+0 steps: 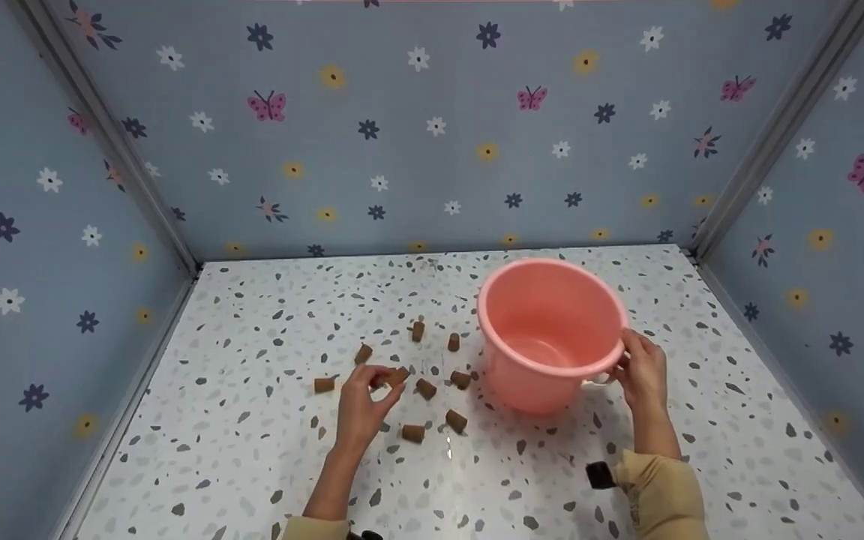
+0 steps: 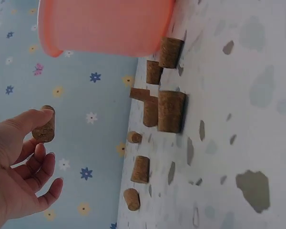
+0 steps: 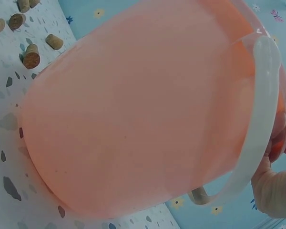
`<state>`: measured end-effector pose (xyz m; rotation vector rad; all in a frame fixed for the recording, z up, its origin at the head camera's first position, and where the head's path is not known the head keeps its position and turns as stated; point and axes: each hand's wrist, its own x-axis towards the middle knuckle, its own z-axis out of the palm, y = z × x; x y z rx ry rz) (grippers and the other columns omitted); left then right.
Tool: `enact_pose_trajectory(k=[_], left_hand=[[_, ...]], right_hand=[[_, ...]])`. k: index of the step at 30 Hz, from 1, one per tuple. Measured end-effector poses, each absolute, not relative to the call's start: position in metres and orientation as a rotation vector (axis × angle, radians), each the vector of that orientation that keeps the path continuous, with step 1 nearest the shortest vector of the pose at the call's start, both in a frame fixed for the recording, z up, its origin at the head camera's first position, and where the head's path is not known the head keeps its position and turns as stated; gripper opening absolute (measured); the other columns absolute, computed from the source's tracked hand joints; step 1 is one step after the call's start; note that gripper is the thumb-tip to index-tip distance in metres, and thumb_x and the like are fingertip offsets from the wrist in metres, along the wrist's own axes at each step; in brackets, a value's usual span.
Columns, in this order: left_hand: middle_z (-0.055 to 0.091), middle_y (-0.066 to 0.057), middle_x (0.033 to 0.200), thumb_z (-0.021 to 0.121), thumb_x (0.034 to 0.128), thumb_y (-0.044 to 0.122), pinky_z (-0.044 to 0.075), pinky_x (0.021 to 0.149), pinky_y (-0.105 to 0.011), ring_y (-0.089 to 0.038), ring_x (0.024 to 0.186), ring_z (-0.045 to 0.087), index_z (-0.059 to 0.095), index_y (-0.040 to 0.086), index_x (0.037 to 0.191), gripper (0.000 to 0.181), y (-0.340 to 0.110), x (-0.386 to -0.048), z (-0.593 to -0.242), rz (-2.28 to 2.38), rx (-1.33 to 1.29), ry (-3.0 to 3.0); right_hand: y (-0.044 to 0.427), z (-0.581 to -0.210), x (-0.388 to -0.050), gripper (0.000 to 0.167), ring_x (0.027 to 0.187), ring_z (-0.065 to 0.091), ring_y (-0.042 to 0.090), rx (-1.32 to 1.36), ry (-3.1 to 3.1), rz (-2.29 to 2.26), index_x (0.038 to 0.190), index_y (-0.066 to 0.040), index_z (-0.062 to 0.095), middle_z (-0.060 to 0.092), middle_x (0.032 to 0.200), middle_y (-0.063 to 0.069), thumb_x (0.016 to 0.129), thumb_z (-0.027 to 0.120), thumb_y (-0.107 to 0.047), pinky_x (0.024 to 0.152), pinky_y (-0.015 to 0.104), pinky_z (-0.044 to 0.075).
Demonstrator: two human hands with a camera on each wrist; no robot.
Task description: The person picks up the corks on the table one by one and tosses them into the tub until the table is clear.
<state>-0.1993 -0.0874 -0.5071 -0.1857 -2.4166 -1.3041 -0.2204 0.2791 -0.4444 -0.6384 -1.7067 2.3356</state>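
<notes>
My left hand (image 1: 361,411) pinches a brown cork (image 2: 46,128) between thumb and fingers, above the speckled table. Around and below that hand lie several loose corks (image 1: 456,421), scattered on their sides or at angles. To their right is a pink plastic bucket (image 1: 526,391), its mouth facing up and toward me. At the bucket's right side, my right hand (image 1: 643,373) grips the rim, its fingers partly hidden behind the rim and handle. A whitish bucket handle (image 3: 263,112) hangs down along the outer wall in the right wrist view.
A white table (image 1: 252,315) with grey speckles bears everything. Blue panels (image 1: 432,90) printed with flowers and butterflies enclose it at the back and both sides. Metal posts (image 1: 113,146) stand in the corners. The nearest corks lie close to the bucket's left side.
</notes>
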Motion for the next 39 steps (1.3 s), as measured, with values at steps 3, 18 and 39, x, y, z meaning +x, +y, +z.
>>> enact_pose_trajectory(k=[3,18,39], left_hand=[[0.051,-0.003,0.078,0.072,0.0724,0.010,0.043,0.062,-0.028,-0.015,0.070,0.049,0.061,0.005,0.086,0.018,-0.078,-0.198,-0.497,-1.303,-0.226,-2.391],[0.050,-0.002,0.079,0.071,0.0748,0.014,0.042,0.059,-0.024,-0.015,0.071,0.048,0.061,0.008,0.089,0.018,-0.029,-0.196,-0.463,-1.310,-0.415,-2.354],[0.050,-0.004,0.079,0.072,0.0739,0.023,0.041,0.060,-0.022,-0.013,0.072,0.047,0.063,0.007,0.087,0.023,0.034,-0.216,-0.440,-1.270,-0.500,-2.366]], right_hand=[[0.280,-0.446,-0.221,0.029,0.052,0.052,0.010,-0.639,-1.710,2.333,0.110,0.003,0.046,0.053,0.083,0.007,0.092,0.047,-0.021,0.041,0.021,0.039],[0.337,-0.549,-0.271,0.034,0.061,0.061,0.018,-0.333,-1.632,2.368,0.103,-0.002,0.058,0.060,0.086,0.010,0.085,0.059,-0.030,0.042,0.028,0.046],[0.280,-0.453,-0.223,0.041,0.052,0.053,0.010,-0.635,-1.731,2.265,0.118,0.005,0.044,0.055,0.084,0.009,0.091,0.050,-0.025,0.040,0.021,0.040]])
